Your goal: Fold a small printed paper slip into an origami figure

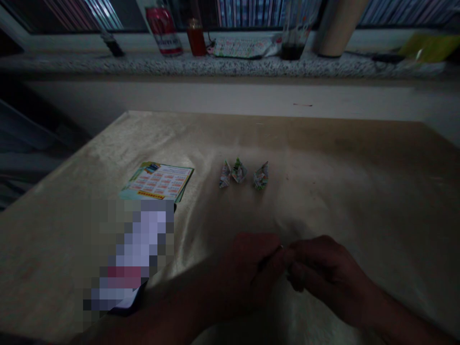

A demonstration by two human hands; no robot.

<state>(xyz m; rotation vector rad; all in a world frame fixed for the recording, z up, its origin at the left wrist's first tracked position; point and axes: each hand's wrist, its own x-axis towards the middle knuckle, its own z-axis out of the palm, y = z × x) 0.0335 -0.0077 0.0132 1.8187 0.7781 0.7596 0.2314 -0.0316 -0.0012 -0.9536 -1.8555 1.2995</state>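
My left hand (251, 268) and my right hand (323, 273) meet low over the beige table (323, 158), fingertips pinched together on something small that I cannot make out in the dim light. Beyond them lie three small folded paper figures (244, 173) in a row, made of printed paper. A printed paper sheet (158, 182) lies flat to the left of the figures. A phone (129, 258) with a lit screen rests just left of my left forearm.
On the speckled stone sill (230, 64) behind the table stand a red can (164, 29), a small red jar (196, 37), a printed packet (242, 47), a dark glass (293, 36) and a beige cylinder (336, 28).
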